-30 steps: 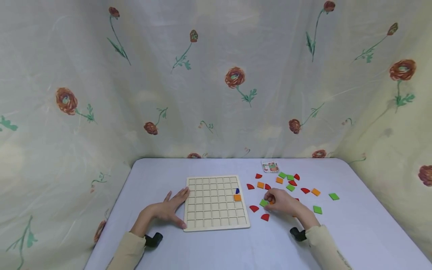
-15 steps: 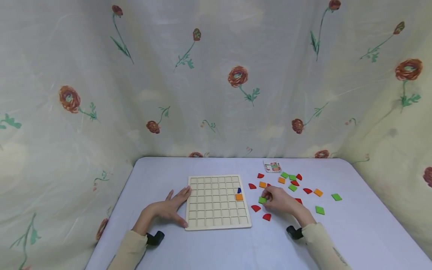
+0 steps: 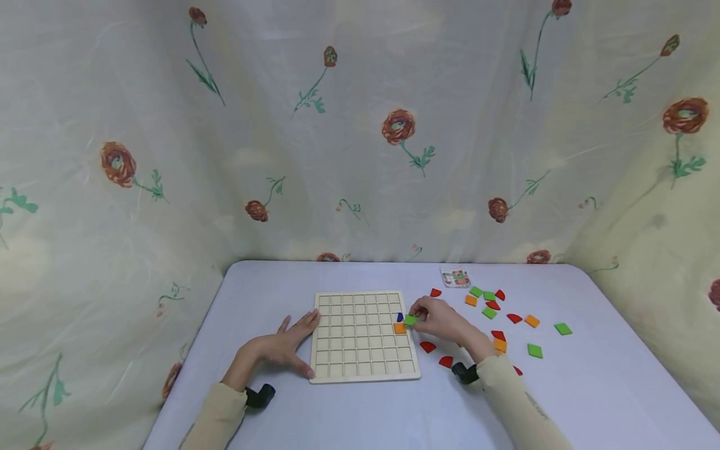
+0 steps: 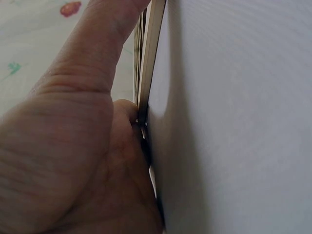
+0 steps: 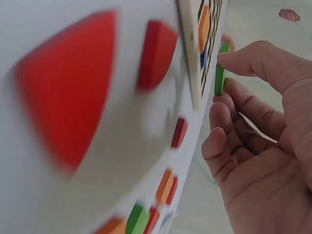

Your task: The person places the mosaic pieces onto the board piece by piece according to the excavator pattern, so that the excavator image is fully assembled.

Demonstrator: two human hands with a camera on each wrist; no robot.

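A pale gridded board (image 3: pixel 360 350) lies on the table, with a blue piece (image 3: pixel 400 317) and an orange square tile (image 3: pixel 399 329) in cells near its right edge. My left hand (image 3: pixel 278 350), fingers spread, rests along the board's left edge. In the left wrist view my thumb (image 4: pixel 92 53) lies against the board's side. My right hand (image 3: pixel 441 320) pinches a green square tile (image 3: pixel 411 320) between thumb and fingertips, at the board's right edge beside the blue and orange pieces. The right wrist view shows this green tile (image 5: pixel 220 73) edge-on, the other fingers loosely curled.
Red quarter-round pieces (image 3: pixel 427 347), orange squares (image 3: pixel 532 321) and green squares (image 3: pixel 535 350) lie scattered over the table right of the board. A small printed packet (image 3: pixel 455 277) lies near the back edge. A flowered curtain (image 3: pixel 349 137) hangs behind the table.
My right hand has picked the green tile up from among the loose pieces and carried it left to the board's right edge. The left hand keeps its place on the board.
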